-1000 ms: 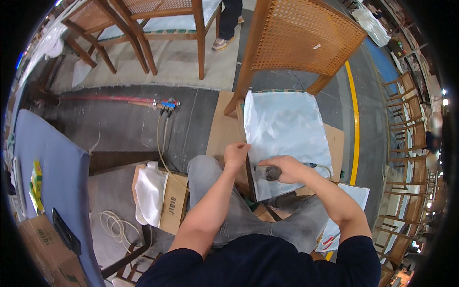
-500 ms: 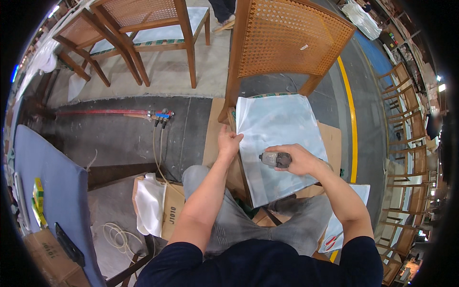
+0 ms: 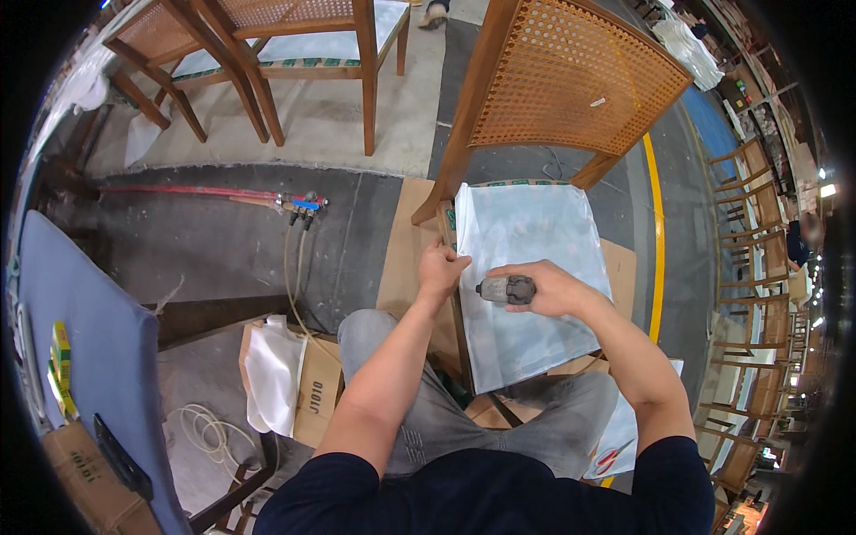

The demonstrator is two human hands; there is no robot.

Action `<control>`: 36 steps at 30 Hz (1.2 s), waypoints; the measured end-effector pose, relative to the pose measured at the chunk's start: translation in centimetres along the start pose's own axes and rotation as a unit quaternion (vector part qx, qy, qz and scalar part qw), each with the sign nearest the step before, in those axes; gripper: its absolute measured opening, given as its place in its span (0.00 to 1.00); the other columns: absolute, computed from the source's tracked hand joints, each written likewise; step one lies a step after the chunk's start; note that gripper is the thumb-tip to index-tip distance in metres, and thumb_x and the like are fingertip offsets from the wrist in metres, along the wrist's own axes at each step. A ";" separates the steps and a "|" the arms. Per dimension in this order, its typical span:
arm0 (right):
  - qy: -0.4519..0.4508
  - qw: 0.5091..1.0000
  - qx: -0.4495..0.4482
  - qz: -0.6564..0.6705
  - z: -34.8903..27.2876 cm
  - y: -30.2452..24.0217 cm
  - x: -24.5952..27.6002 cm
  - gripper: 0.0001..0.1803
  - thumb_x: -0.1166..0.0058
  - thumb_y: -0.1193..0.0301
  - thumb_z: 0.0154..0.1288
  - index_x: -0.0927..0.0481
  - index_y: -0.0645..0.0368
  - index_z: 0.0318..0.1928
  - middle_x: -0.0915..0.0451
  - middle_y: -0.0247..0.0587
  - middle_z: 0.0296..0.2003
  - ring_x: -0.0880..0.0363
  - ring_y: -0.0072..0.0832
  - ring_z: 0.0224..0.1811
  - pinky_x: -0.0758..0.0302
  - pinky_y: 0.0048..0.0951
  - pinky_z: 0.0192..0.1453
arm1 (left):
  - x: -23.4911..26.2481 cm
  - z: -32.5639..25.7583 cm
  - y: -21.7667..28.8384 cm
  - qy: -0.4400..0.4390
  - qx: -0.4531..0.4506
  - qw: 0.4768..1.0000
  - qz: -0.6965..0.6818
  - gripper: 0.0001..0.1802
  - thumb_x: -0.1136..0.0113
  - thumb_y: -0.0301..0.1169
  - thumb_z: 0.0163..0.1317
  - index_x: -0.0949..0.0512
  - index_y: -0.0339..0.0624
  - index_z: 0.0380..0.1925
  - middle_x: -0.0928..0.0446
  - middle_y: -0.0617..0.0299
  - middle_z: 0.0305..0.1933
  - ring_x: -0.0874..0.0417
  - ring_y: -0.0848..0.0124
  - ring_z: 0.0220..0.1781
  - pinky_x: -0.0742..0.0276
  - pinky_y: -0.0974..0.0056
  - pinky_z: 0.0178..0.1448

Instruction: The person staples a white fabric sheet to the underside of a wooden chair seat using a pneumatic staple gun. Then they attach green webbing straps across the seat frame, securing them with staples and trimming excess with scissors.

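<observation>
- Hidden: the tool sits in the right hand, fingers wrapped tight around it. Only its dark grey end shows; its kind cannot be made out.
- The seat of the cane-back chair is wrapped in pale plastic. The near seat edge is covered by the person's knees, and the chair's front legs are out of sight.
- The left hand is curled shut on the seat's left edge, pinching the plastic or the frame; which one cannot be told.
- The tool lies over the seat's left half, just right of the left hand, not touching it.
- Around: flat cardboard lies under the seat on the floor. A carton with white sheet draped on it stands left of the seat, beside the left knee. Red hose with blue fittings runs on the floor far left of the seat. A second chair stands beyond, upper left.
- Edges: a blue counter lies far left of the seat; a yellow floor line runs right of it. Open floor lies between seat and hose.
</observation>
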State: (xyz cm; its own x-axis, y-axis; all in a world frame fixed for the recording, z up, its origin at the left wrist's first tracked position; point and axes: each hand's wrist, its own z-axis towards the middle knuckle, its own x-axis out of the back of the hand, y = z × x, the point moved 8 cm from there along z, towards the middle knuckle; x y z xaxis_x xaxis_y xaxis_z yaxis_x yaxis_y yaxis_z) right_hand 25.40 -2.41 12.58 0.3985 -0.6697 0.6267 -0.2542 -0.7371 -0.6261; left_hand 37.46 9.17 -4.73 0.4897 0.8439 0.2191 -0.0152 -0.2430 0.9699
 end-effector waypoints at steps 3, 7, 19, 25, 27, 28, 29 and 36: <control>-0.025 0.999 -0.033 -0.006 0.8 0.3 -0.4 0.37 0.23 0.72 0.58 0.19 0.45 0.69 0.11 0.48 0.56 0.13 0.49 0.55 0.19 0.42 0.63 | -0.7 -0.1 -1.4 -0.031 0.045 0.996 -0.075 0.14 0.21 0.32 0.56 0.15 0.33 0.24 0.30 0.23 0.71 0.30 0.42 0.80 0.25 0.53 0.71; -0.047 0.998 -0.029 -0.008 2.0 0.5 -1.1 0.37 0.23 0.71 0.58 0.20 0.44 0.69 0.11 0.48 0.53 0.13 0.50 0.53 0.19 0.42 0.61 | -0.8 -0.4 -1.1 -0.012 0.025 0.994 -0.107 0.12 0.24 0.32 0.57 0.14 0.34 0.26 0.29 0.24 0.72 0.29 0.38 0.79 0.25 0.53 0.71; -0.061 0.997 -0.012 -0.052 3.8 1.2 -2.7 0.37 0.24 0.71 0.60 0.21 0.41 0.71 0.11 0.49 0.50 0.13 0.51 0.50 0.18 0.44 0.58 | -0.9 -0.8 -2.0 -0.039 0.094 0.990 -0.096 0.12 0.27 0.34 0.60 0.11 0.33 0.33 0.24 0.31 0.71 0.30 0.44 0.81 0.28 0.52 0.75; -0.023 0.999 0.004 -0.035 2.4 1.5 -1.6 0.36 0.24 0.66 0.60 0.21 0.41 0.69 0.12 0.50 0.53 0.15 0.53 0.56 0.19 0.47 0.62 | -0.9 0.6 -1.0 -0.093 0.156 0.979 -0.090 0.14 0.23 0.35 0.57 0.12 0.33 0.30 0.21 0.33 0.68 0.23 0.46 0.75 0.25 0.52 0.71; 0.011 1.000 0.002 -0.028 0.3 2.8 -0.1 0.35 0.24 0.67 0.60 0.20 0.42 0.69 0.12 0.50 0.54 0.15 0.53 0.57 0.19 0.47 0.63 | -2.3 2.2 2.1 -0.072 0.118 0.990 -0.030 0.15 0.20 0.36 0.54 0.13 0.34 0.27 0.21 0.32 0.66 0.22 0.45 0.73 0.25 0.51 0.70; 0.027 0.999 0.013 -0.031 0.2 2.5 1.0 0.35 0.24 0.67 0.60 0.20 0.43 0.69 0.12 0.50 0.55 0.15 0.53 0.57 0.19 0.46 0.63 | -1.8 3.4 2.8 -0.048 0.099 0.994 0.004 0.15 0.19 0.36 0.53 0.14 0.34 0.26 0.20 0.31 0.66 0.21 0.44 0.71 0.25 0.50 0.70; 0.043 0.998 0.020 -0.034 0.0 2.3 1.9 0.35 0.24 0.68 0.60 0.20 0.43 0.68 0.12 0.50 0.55 0.15 0.54 0.57 0.19 0.46 0.63 | -1.7 4.4 3.3 -0.031 0.090 0.995 0.030 0.16 0.18 0.36 0.52 0.15 0.35 0.25 0.21 0.31 0.65 0.22 0.44 0.72 0.25 0.50 0.70; 0.042 0.998 0.027 -0.043 3.4 0.4 5.8 0.34 0.24 0.68 0.60 0.19 0.43 0.68 0.12 0.50 0.54 0.14 0.55 0.55 0.19 0.46 0.62 | -0.5 8.8 -0.5 0.001 0.074 0.996 -0.058 0.14 0.20 0.34 0.53 0.14 0.34 0.25 0.30 0.28 0.74 0.32 0.43 0.81 0.32 0.50 0.78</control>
State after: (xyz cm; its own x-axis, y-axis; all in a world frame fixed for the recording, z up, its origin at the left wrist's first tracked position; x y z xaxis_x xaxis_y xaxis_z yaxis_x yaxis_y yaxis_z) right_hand 30.62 -6.33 14.36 0.3409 -0.6114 0.7141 -0.1730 -0.7875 -0.5916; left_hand 44.95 4.67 -6.30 0.4791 0.8712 0.1070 0.1694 -0.2114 0.9626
